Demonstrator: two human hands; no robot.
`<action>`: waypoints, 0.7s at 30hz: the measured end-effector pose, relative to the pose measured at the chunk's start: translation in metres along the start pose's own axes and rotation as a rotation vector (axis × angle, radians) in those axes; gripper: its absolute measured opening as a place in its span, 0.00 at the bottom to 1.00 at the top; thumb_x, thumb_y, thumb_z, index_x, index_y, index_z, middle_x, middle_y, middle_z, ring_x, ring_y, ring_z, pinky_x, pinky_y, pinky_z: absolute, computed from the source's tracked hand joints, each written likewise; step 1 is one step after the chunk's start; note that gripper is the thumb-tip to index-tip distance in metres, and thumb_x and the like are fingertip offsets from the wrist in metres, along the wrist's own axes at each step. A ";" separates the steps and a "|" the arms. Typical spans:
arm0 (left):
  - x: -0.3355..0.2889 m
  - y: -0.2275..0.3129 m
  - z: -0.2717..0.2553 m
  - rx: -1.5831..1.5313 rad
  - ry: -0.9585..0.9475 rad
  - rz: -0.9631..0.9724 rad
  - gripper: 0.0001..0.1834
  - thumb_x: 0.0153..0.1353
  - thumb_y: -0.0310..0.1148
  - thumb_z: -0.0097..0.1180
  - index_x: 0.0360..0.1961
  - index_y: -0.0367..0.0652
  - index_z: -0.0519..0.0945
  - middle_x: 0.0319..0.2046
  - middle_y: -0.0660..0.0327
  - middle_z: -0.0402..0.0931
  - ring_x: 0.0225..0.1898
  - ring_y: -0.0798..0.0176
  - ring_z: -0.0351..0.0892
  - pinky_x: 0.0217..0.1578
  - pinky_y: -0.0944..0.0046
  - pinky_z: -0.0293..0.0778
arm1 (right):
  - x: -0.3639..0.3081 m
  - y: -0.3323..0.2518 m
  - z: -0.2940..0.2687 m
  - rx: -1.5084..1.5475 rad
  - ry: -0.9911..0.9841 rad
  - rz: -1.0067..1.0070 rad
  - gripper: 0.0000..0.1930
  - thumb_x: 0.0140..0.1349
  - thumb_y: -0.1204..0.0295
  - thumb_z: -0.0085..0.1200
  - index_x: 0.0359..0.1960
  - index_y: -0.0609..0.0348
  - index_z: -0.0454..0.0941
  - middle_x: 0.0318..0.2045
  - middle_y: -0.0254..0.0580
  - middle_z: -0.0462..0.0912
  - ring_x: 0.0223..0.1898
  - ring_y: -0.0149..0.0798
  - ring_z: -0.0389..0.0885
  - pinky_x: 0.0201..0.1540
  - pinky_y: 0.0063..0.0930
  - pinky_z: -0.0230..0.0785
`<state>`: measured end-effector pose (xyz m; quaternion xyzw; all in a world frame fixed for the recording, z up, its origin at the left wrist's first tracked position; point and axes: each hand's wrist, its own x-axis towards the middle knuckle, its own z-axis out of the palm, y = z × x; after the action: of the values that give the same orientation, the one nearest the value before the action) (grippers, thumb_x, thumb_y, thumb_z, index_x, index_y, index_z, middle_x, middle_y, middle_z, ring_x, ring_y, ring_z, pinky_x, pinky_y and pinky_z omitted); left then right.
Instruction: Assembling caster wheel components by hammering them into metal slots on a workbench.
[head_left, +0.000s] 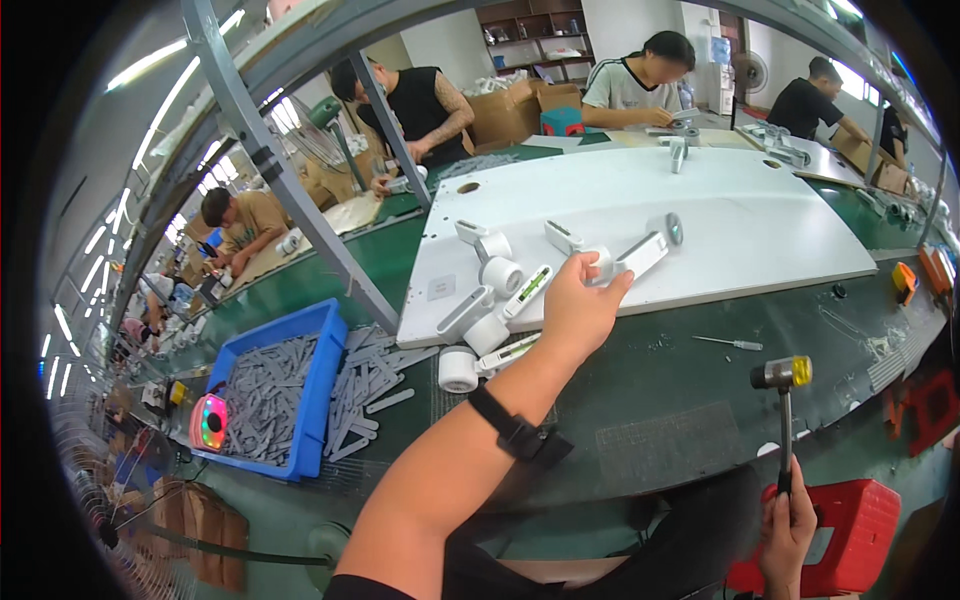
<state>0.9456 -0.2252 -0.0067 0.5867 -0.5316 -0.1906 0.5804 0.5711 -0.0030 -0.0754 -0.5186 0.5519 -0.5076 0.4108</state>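
My left hand [585,312] reaches over the white board, its thumb and fingers closed about the lower end of a white-and-grey handheld device [643,256] with a round head. The fingertips are partly hidden. Beside that hand lies a similar device [563,237] with a white cylindrical head. Several more of these parts, such as a white cylinder [501,273] and a handle with a green strip inside [528,292], are grouped to the left. Low on the right, my right hand [788,525] grips a mallet [785,420] by its handle, the yellow-and-dark head pointing up.
A blue bin [318,385] of grey strips stands left, with loose strips [365,395] beside it. A screwdriver [730,343] lies on the green bench [690,375]. A metal post [290,190] rises at left. A red stool [850,530] is low right. Several people work beyond.
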 end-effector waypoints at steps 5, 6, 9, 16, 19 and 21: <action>0.022 -0.015 -0.045 0.579 -0.063 0.196 0.22 0.61 0.43 0.78 0.49 0.40 0.89 0.49 0.55 0.84 0.52 0.52 0.84 0.56 0.54 0.78 | -0.004 0.016 -0.011 -0.019 -0.003 -0.027 0.28 0.81 0.73 0.46 0.81 0.65 0.66 0.25 0.21 0.70 0.23 0.15 0.59 0.25 0.14 0.48; 0.022 -0.019 -0.064 0.749 -0.087 0.259 0.20 0.61 0.42 0.77 0.48 0.42 0.90 0.48 0.54 0.85 0.52 0.50 0.84 0.57 0.52 0.78 | -0.005 0.018 -0.010 -0.007 0.001 -0.014 0.28 0.81 0.73 0.46 0.81 0.65 0.66 0.25 0.21 0.70 0.23 0.15 0.59 0.25 0.14 0.48; 0.017 -0.028 -0.122 0.978 -0.151 0.379 0.15 0.62 0.39 0.75 0.46 0.45 0.90 0.46 0.56 0.87 0.51 0.48 0.83 0.56 0.50 0.77 | 0.010 0.008 0.004 0.029 -0.095 0.008 0.28 0.78 0.75 0.50 0.78 0.70 0.69 0.28 0.24 0.75 0.26 0.19 0.66 0.31 0.15 0.57; -0.005 -0.002 -0.148 1.041 -0.257 0.336 0.23 0.62 0.46 0.74 0.54 0.46 0.86 0.45 0.56 0.88 0.54 0.47 0.82 0.53 0.48 0.77 | 0.036 -0.016 0.051 -0.228 -0.197 -0.414 0.30 0.60 0.77 0.65 0.66 0.72 0.81 0.29 0.42 0.83 0.27 0.34 0.80 0.36 0.27 0.73; -0.029 0.008 -0.128 1.125 -0.415 0.339 0.37 0.59 0.53 0.76 0.64 0.45 0.82 0.46 0.54 0.87 0.55 0.47 0.81 0.54 0.47 0.76 | 0.037 -0.026 0.062 -0.223 -0.259 -0.428 0.30 0.57 0.79 0.67 0.65 0.70 0.83 0.24 0.37 0.79 0.21 0.28 0.74 0.28 0.23 0.66; -0.050 0.002 -0.132 1.188 -0.530 0.334 0.43 0.57 0.57 0.76 0.69 0.44 0.80 0.47 0.54 0.87 0.56 0.47 0.80 0.56 0.47 0.74 | 0.035 -0.027 0.070 -0.200 -0.241 -0.529 0.30 0.56 0.80 0.68 0.64 0.70 0.84 0.22 0.34 0.76 0.17 0.25 0.68 0.24 0.22 0.60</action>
<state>1.0378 -0.1196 0.0090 0.6496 -0.7544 0.0889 0.0305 0.6392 -0.0454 -0.0562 -0.7386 0.3921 -0.4750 0.2741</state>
